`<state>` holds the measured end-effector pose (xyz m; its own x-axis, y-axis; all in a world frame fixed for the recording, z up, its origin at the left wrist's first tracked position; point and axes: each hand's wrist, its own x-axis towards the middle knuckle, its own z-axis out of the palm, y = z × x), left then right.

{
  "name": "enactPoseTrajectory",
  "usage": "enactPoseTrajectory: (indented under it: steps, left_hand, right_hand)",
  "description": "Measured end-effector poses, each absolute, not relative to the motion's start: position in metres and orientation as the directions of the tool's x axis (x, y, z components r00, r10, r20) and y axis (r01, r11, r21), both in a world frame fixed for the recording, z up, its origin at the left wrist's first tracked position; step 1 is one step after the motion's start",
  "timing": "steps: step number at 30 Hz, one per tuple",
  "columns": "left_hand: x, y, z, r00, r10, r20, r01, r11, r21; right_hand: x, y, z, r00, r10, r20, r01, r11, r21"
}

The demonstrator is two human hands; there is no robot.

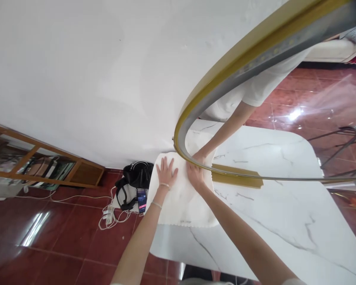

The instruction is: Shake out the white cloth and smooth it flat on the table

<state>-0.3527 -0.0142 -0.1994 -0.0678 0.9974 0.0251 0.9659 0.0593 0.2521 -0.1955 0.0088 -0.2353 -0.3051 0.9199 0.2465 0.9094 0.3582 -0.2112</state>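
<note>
A white cloth [182, 202] with a zigzag edge lies at the left end of a white marble table [269, 221]. My left hand [167, 171] rests flat on the cloth's far left part, fingers spread. My right hand [195, 176] presses on the cloth's far middle, fingers partly hidden behind a gold ring lamp [192, 111]. Another person's hand [200, 157] touches the cloth's far edge, just beyond my right hand.
The gold ring lamp curves across the view above the table. A black bag [135, 178], a phone [141, 200] and white cables [109, 215] lie on the red tiled floor at left. A wooden shelf [41, 166] stands against the white wall. A metal chair frame [344, 150] is at right.
</note>
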Motion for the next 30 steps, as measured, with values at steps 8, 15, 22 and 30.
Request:
enactPoseTrajectory:
  steps: [8, 15, 22, 30]
  left_hand:
    - [-0.355, -0.164, -0.211, -0.106, 0.977, 0.187, 0.982, 0.073, 0.176]
    - [-0.360, -0.106, -0.211, -0.060, 0.990, 0.129, 0.978, 0.033, 0.206]
    - [-0.377, -0.023, -0.205, -0.005, 0.997, 0.076, 0.967, -0.015, 0.255]
    - [-0.436, -0.110, -0.217, -0.057, 0.998, 0.004, 0.879, 0.048, 0.474]
  right_hand:
    - [-0.177, -0.140, -0.213, -0.555, 0.781, 0.286, 0.761, 0.616, -0.205]
    - [-0.184, -0.117, -0.219, -0.468, 0.852, 0.233, 0.825, 0.516, -0.231]
    - [-0.200, -0.037, -0.226, -0.408, 0.876, 0.259, 0.847, 0.469, -0.251]
    - [-0.236, -0.074, -0.238, -0.468, 0.787, 0.401, 0.748, 0.595, -0.295]
